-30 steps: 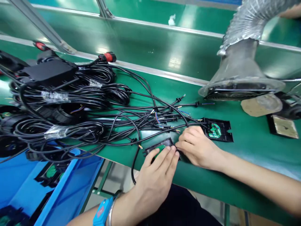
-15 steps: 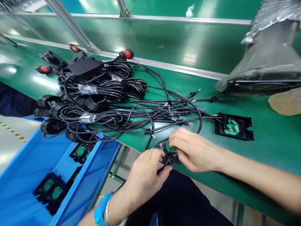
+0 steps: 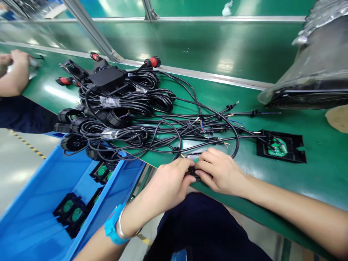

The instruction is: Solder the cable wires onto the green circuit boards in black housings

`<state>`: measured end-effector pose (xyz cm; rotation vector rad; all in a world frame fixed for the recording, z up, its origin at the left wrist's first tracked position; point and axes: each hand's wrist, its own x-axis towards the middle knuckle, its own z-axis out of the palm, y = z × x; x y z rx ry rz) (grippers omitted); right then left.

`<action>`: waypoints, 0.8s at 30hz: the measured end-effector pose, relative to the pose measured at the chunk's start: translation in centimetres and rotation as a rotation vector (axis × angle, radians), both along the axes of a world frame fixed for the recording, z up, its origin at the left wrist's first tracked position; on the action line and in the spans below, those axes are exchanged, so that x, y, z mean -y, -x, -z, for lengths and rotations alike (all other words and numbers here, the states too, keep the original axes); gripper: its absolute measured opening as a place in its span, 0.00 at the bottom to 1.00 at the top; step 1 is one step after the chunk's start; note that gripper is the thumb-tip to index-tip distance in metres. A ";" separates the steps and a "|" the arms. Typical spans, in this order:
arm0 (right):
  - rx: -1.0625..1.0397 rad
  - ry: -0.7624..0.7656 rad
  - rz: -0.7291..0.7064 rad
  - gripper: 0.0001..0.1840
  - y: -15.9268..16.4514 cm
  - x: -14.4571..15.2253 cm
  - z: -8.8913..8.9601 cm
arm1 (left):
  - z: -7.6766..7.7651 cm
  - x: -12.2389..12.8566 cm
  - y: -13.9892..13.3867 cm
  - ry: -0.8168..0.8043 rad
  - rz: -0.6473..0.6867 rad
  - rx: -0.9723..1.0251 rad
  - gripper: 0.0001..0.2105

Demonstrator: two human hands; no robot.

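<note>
Close to the front edge of the green bench, my left hand (image 3: 171, 181) and my right hand (image 3: 220, 170) meet over a small black plastic housing (image 3: 193, 156) with a bit of green circuit board in it. Fingers cover most of the housing. The left thumb and fingers pinch its near left part, where a black cable runs in. My right fingers are bent and pressed together over the board; what lies under them is hidden. Right of my hands, another black housing (image 3: 295, 146) lies open with a green board (image 3: 277, 146) and a cable attached.
Coiled black cables (image 3: 125, 137) with stripped wire ends heap up behind my hands. A blue bin (image 3: 35, 203) with several black housings (image 3: 69, 208) stands below left. At the back right hangs a plastic-wrapped fan hood (image 3: 312, 72). Another person's arm (image 3: 16, 74) shows far left.
The view has shifted a little left. My hands have drawn closer together over the housing, which is now more covered. A co-worker's arm has come into view at the left.
</note>
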<state>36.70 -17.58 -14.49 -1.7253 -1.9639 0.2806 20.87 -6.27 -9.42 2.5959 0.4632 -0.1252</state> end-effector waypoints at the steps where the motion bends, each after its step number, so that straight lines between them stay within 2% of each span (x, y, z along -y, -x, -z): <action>1: 0.008 -0.006 0.008 0.12 0.1 -0.1 0.1 | -0.2 0.0 -0.2 -0.039 0.015 -0.039 0.12; 4: -0.003 -0.006 0.027 0.12 0.2 -0.2 0.2 | -0.8 -0.3 -1.1 -0.166 0.088 -0.167 0.10; 7: -0.014 -0.005 0.044 0.12 0.3 -0.2 0.2 | -1.5 -1.2 -2.4 -0.229 0.255 -0.217 0.07; 11: 0.025 -0.051 0.076 0.12 0.5 -0.3 0.4 | -1.8 -2.8 -3.8 -0.264 0.483 -0.222 0.06; 14: 0.037 -0.077 0.087 0.12 0.7 -0.4 0.6 | -1.6 -3.4 -4.4 -0.245 0.547 -0.237 0.05; 18: 0.036 -0.085 0.105 0.12 0.9 -0.4 0.6 | -1.3 -3.5 -4.1 -0.211 0.490 -0.211 0.04; 21: 0.059 -0.099 0.119 0.12 1.0 -0.4 0.6 | -0.9 -3.7 -3.0 -0.154 0.345 -0.188 0.04; 24: 0.104 -0.105 0.145 0.12 1.1 -0.4 0.4 | 0.0 -4.2 -1.3 -0.058 0.202 -0.085 0.06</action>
